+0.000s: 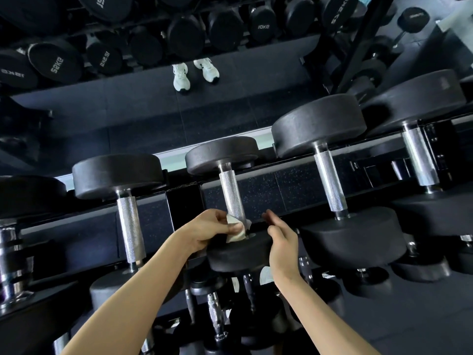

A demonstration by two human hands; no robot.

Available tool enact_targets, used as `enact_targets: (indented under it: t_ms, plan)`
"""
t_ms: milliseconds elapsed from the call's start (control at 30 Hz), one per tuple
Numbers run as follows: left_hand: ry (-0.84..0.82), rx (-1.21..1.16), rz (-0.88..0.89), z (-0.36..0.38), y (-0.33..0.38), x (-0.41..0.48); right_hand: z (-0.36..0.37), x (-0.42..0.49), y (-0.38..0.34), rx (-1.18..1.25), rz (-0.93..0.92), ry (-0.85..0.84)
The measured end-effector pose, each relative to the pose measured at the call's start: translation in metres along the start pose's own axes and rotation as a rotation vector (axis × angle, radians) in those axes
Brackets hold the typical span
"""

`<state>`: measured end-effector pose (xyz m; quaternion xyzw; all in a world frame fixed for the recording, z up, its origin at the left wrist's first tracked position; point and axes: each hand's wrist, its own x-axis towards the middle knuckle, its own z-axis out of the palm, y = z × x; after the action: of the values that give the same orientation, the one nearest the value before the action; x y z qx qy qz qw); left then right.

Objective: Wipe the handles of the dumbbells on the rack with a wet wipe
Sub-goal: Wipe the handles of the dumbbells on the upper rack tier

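Black rubber dumbbells with knurled silver handles lie in a row on the rack's top tier. My left hand [212, 230] pinches a white wet wipe [236, 228] against the near end of the middle dumbbell's handle [231, 194], just above its near head [239, 252]. My right hand [280, 242] hovers beside that head on the right, fingers relaxed and holding nothing. The neighbouring handle on the left [130, 226] and the one on the right [330, 183] are bare.
A mirror behind the rack [143, 119] reflects more dumbbells and a pair of white shoes [195, 73]. A lower tier of smaller dumbbells [217, 319] sits beneath my arms. Chrome-ended dumbbells [12, 265] stand at the far left.
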<state>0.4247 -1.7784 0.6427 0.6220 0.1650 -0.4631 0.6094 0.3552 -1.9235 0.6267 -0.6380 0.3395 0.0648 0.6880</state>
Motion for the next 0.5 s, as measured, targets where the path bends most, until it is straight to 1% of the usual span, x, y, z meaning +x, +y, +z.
enact_targets:
  t_ms: [67, 100, 167, 233, 300, 400, 467, 500]
  plan:
    - [0.04, -0.013, 0.014, 0.002, -0.005, 0.001, 0.0, 0.001, 0.0, 0.0, -0.001, 0.003]
    - [0.093, -0.002, 0.026, 0.004, -0.009, 0.002, -0.001, 0.001, 0.0, 0.007, 0.002, 0.005]
    - [0.264, 0.083, 0.076, 0.009, -0.015, 0.004, -0.002, 0.002, 0.001, 0.022, 0.014, 0.012]
    - [0.428, 0.158, 0.168, 0.016, -0.018, 0.007, -0.001, 0.001, 0.002, 0.033, 0.023, 0.017]
    - [0.516, 0.06, 0.197, 0.019, -0.016, 0.009, 0.001, -0.002, 0.003, 0.03, 0.023, 0.023]
    - [0.54, -0.15, 0.161, 0.021, -0.01, 0.014, 0.002, -0.001, 0.003, 0.037, 0.031, 0.041]
    - [0.476, -0.241, 0.13, 0.018, -0.01, 0.015, 0.002, 0.0, 0.003, 0.043, 0.039, 0.037]
    - [0.419, -0.284, 0.128, 0.015, -0.01, 0.015, 0.001, -0.001, 0.003, 0.037, 0.035, 0.035]
